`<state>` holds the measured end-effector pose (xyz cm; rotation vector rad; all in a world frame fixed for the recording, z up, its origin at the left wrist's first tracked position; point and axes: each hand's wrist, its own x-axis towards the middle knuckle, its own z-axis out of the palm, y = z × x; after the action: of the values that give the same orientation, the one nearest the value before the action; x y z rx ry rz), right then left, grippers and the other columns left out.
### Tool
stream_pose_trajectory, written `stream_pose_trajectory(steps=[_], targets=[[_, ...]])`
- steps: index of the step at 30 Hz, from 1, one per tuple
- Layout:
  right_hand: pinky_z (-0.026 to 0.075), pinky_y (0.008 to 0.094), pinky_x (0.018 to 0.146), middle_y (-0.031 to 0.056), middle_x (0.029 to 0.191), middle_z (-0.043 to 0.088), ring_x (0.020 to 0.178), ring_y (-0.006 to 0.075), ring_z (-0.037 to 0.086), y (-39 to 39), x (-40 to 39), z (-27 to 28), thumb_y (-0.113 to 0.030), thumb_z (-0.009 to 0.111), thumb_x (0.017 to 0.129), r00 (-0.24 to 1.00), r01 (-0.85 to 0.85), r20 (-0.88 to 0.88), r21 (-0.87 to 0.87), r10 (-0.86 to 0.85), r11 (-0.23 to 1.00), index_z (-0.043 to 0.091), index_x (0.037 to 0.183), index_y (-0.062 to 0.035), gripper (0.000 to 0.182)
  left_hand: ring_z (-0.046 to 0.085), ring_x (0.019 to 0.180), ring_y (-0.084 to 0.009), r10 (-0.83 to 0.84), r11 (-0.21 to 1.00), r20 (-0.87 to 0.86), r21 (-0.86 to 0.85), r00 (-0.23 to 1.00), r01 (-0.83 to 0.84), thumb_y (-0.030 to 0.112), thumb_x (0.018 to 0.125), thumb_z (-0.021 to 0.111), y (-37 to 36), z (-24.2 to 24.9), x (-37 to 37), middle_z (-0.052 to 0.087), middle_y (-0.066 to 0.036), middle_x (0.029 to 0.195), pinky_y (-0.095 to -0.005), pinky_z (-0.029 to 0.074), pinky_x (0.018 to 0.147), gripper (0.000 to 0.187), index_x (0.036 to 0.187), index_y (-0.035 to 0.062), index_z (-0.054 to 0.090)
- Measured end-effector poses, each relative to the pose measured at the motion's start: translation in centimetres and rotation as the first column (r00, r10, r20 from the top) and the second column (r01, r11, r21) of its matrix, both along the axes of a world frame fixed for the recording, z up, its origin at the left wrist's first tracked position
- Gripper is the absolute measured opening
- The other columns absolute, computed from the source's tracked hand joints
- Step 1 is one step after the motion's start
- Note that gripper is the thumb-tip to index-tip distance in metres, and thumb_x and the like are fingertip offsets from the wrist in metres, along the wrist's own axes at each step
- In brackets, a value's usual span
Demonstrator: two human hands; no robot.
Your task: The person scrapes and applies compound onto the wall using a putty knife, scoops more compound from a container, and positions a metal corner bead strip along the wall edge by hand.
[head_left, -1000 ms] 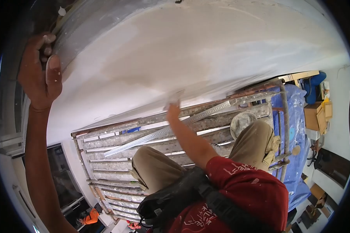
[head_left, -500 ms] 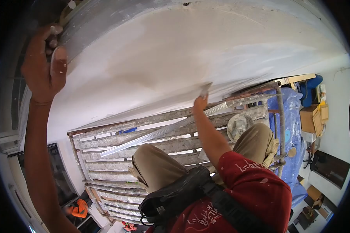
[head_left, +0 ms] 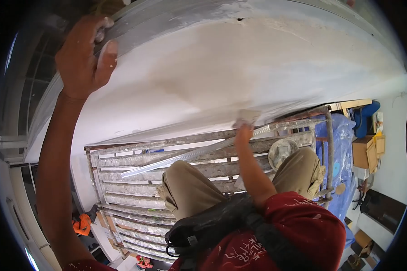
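Note:
My left hand (head_left: 86, 58) is raised at the upper left, its curled fingers and thumb around the edge of a grey ledge (head_left: 144, 34) along the wall's far side. White specks mark the fingers. My right hand (head_left: 243, 129), blurred, is closed on a putty knife (head_left: 249, 115), whose pale blade lies at the white wall (head_left: 203, 67). A damp-looking beige patch shows on the wall beyond the blade. Near my right forearm a smeared bucket (head_left: 282, 151) stands by my knee. A perforated metal strip (head_left: 181, 158) lies aslant beneath my right hand.
I am on a splattered slatted scaffold platform (head_left: 135, 187) with a pipe rail (head_left: 329, 149) at its right end. Blue plastic sheeting (head_left: 343, 149), cardboard boxes (head_left: 365, 152) and a dark screen (head_left: 384, 205) are beyond it. An orange item (head_left: 82, 224) lies below left.
The view has shifted, so most things appear a little to the right. The putty knife's blade has turned from narrow to broad in view. My left hand keeps to the ledge.

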<state>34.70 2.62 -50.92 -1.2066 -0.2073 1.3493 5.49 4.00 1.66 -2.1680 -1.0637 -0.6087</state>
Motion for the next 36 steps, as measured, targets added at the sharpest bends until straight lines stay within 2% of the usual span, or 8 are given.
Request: stream_pose_trajectory(steps=[8, 10, 14, 20, 26, 30, 32, 36], targets=[[0.05, 0.0353, 0.076, 0.0157, 0.11, 0.066, 0.077, 0.0201, 0.058, 0.5, -5.3, -5.4, -0.001, 0.047, 0.081, 0.804, -0.141, 0.552, -0.188, 0.223, 0.972, 0.043, 0.149, -0.0146, 0.069, 0.06, 0.076, -0.0189, 0.063, 0.998, -0.036, -0.023, 0.997, -0.063, 0.024, 0.096, 0.056, -0.3, -0.5, -1.0, 0.066, -0.013, 0.102, -0.0281, 0.05, 0.07, 0.032, 0.117, -0.0002, 0.06], [0.05, 0.0337, 0.072, 0.0167, 0.109, 0.067, 0.078, 0.0203, 0.059, -2.9, -10.4, -5.9, -0.002, 0.048, 0.082, 0.77, -0.267, 0.515, -0.275, 0.376, 0.924, 0.044, 0.149, -0.0164, 0.068, 0.06, 0.076, -0.0186, 0.012, 1.0, -0.046, -0.007, 0.999, -0.013, 0.024, 0.096, 0.056, 0.3, -0.4, -1.0, 0.066, -0.013, 0.102, -0.0275, 0.05, 0.07, 0.032, 0.117, 0.0, 0.06], [0.051, 0.0325, 0.068, 0.0141, 0.105, 0.067, 0.08, 0.0205, 0.061, -7.0, -13.4, -1.6, -0.004, 0.05, 0.085, 0.917, -0.378, 0.171, 0.093, 0.36, 0.921, 0.036, 0.151, -0.0063, 0.067, 0.06, 0.077, -0.0179, 0.021, 0.999, -0.084, -0.027, 0.996, -0.024, 0.024, 0.096, 0.057, 0.2, -0.2, -1.3, 0.066, -0.013, 0.103, -0.0266, 0.05, 0.071, 0.031, 0.116, 0.0011, 0.061], [0.055, 0.0328, 0.075, 0.0074, 0.097, 0.064, 0.087, 0.0206, 0.064, -5.4, -2.7, 1.1, -0.003, 0.052, 0.083, 0.951, -0.163, -0.254, 0.063, 0.174, 0.985, 0.052, 0.126, -0.0004, 0.043, 0.061, 0.077, -0.0179, 0.015, 1.0, -0.025, 0.012, 1.0, -0.015, 0.025, 0.095, 0.058, 0.0, -0.4, -0.3, 0.067, -0.011, 0.103, -0.0265, 0.05, 0.071, 0.029, 0.115, 0.0035, 0.062], [0.053, 0.0342, 0.064, 0.0075, 0.096, 0.063, 0.075, 0.0208, 0.061, -0.7, 1.3, -3.5, -0.003, 0.048, 0.082, 0.996, 0.013, -0.09, -0.14, -0.026, 0.99, 0.055, 0.112, -0.0041, 0.03, 0.057, 0.068, -0.0261, 0.245, 0.965, -0.031, -0.087, 0.969, -0.247, 0.042, 0.087, 0.058, -0.6, 0.1, -0.2, 0.057, -0.014, 0.086, -0.036, 0.045, 0.06, 0.044, 0.106, 0.0021, 0.055], [0.048, 0.0304, 0.064, 0.0076, 0.095, 0.06, 0.075, 0.0177, 0.056, 2.1, 3.4, -8.5, -0.005, 0.05, 0.082, 0.967, -0.248, -0.026, 0.148, 0.254, 0.957, 0.056, 0.126, -0.0059, 0.045, 0.048, 0.058, -0.0219, 0.016, 0.999, -0.024, 0.03, 1.0, -0.015, 0.042, 0.093, 0.05, 0.4, -0.6, -0.9, 0.052, -0.011, 0.079, -0.0332, 0.04, 0.055, 0.042, 0.106, 0.0021, 0.055], [0.048, 0.0315, 0.061, 0.0082, 0.097, 0.064, 0.068, 0.0167, 0.054, 3.3, 1.7, -1.5, -0.006, 0.046, 0.083, 0.979, 0.019, 0.202, 0.001, -0.019, 1.0, 0.054, 0.132, -0.0029, 0.051, 0.049, 0.058, -0.0224, -0.041, 0.999, 0.007, 0.019, 0.999, 0.041, 0.039, 0.093, 0.05, 0.8, -0.7, -0.7, 0.052, -0.011, 0.078, -0.0338, 0.04, 0.055, 0.039, 0.106, 0.0022, 0.055], [0.048, 0.0317, 0.063, 0.0123, 0.104, 0.066, 0.068, 0.0174, 0.056, 1.5, -3.2, -5.8, -0.007, 0.047, 0.083, 0.926, -0.122, 0.35, -0.078, 0.142, 0.989, 0.045, 0.144, -0.0015, 0.061, 0.053, 0.062, -0.0246, -0.087, 0.995, -0.089, 0.04, 0.992, 0.091, 0.034, 0.09, 0.053, 1.2, -0.1, -1.2, 0.054, -0.013, 0.08, -0.0352, 0.043, 0.056, 0.035, 0.105, 0.0024, 0.055]])
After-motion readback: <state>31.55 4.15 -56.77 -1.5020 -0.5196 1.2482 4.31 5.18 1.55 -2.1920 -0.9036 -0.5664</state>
